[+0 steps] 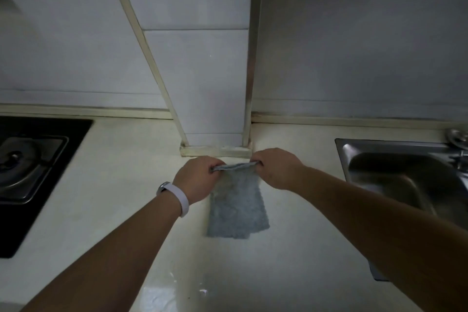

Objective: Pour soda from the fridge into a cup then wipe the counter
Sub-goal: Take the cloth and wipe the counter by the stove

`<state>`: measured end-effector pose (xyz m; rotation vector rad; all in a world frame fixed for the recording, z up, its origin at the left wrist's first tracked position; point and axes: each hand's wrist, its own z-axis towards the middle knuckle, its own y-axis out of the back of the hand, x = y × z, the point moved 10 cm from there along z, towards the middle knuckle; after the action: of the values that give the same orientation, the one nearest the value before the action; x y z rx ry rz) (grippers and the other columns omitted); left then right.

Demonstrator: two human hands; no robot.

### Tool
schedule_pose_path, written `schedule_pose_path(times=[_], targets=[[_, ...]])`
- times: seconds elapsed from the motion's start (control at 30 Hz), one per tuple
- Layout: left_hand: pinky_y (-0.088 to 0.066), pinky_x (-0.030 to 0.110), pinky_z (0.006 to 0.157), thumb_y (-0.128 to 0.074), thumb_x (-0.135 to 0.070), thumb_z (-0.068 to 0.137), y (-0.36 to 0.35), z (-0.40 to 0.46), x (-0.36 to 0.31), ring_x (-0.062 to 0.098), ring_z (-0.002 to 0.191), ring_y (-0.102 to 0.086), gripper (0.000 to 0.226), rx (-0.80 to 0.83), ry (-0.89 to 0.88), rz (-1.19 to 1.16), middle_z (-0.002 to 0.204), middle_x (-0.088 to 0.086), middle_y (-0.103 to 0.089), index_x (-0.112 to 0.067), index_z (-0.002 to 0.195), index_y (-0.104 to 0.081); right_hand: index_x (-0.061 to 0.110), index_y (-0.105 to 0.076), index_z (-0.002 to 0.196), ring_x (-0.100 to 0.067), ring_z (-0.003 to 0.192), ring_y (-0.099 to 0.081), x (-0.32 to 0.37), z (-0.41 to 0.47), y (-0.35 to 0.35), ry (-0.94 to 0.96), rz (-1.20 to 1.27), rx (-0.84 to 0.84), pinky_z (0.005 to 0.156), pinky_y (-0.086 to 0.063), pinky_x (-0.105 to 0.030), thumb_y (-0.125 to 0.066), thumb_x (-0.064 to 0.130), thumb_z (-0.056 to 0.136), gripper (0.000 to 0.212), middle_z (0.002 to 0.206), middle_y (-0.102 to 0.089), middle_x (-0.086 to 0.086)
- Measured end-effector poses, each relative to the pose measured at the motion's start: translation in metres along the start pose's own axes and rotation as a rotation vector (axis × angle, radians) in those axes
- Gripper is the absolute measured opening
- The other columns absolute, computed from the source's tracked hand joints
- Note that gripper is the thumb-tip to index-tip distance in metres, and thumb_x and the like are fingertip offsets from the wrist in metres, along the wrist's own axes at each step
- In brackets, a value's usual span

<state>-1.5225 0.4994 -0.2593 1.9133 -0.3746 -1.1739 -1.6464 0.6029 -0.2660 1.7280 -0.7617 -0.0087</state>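
Wipe step, going by the scene: no cup or soda in view. Left hand and right hand each pinch a top corner of the grey cloth, fingers curled round the upper edge, which is pulled fairly taut between them. Cloth hangs folded, lower edge at or just above the cream bench; contact unclear.

Next move, my read: lay the cloth flat or bunch it in one hand, then sweep.

Edges: tiled wall column directly behind the hands, its base trim just beyond the knuckles. Gas hob on the left, steel sink on the right, under the right forearm. Open bench lies between them and toward the viewer; glossy patch near the bottom of view, possibly wet.
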Motion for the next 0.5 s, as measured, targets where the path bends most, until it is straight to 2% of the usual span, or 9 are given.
schedule_pose_path(times=[0.1, 0.23, 0.37, 0.5], targets=[[-0.052, 0.037, 0.08, -0.041, -0.036, 0.083, -0.03, -0.004, 0.012, 0.023, 0.091, -0.065, 0.043, 0.036, -0.018, 0.067, 0.099, 0.006, -0.072, -0.017, 0.1, -0.075, 0.026, -0.064, 0.113, -0.018, 0.096, -0.057, -0.014, 0.0, -0.034, -0.002, -0.021, 0.074, 0.083, -0.047, -0.034, -0.035, 0.029, 0.099, 0.032, 0.107, -0.063, 0.002], [-0.055, 0.034, 0.084, -0.049, -0.035, 0.084, -0.074, -0.019, 0.037, 0.02, 0.096, -0.066, 0.036, 0.081, -0.074, 0.151, 0.108, -0.002, -0.072, -0.025, 0.107, -0.075, 0.025, -0.065, 0.115, -0.019, 0.097, -0.059, -0.022, -0.013, -0.085, 0.032, -0.05, 0.161, 0.085, -0.049, -0.033, -0.04, 0.032, 0.099, 0.03, 0.107, -0.062, 0.0], [-0.058, 0.034, 0.067, -0.049, -0.031, 0.071, -0.112, -0.037, 0.06, 0.028, 0.081, -0.069, 0.035, 0.168, -0.149, 0.318, 0.096, 0.001, -0.074, -0.022, 0.089, -0.078, 0.022, -0.064, 0.116, -0.022, 0.099, -0.058, -0.022, -0.027, -0.131, 0.095, -0.077, 0.254, 0.086, -0.049, -0.036, -0.039, 0.03, 0.099, 0.032, 0.111, -0.061, -0.004], [-0.057, 0.039, 0.082, -0.05, -0.039, 0.067, -0.129, -0.05, 0.069, 0.026, 0.099, -0.068, 0.046, 0.209, -0.156, 0.42, 0.113, 0.004, -0.07, -0.022, 0.101, -0.075, 0.02, -0.062, 0.121, -0.023, 0.101, -0.054, -0.018, -0.034, -0.152, 0.164, -0.127, 0.239, 0.084, -0.048, -0.032, -0.04, 0.032, 0.099, 0.033, 0.117, -0.054, -0.004]])
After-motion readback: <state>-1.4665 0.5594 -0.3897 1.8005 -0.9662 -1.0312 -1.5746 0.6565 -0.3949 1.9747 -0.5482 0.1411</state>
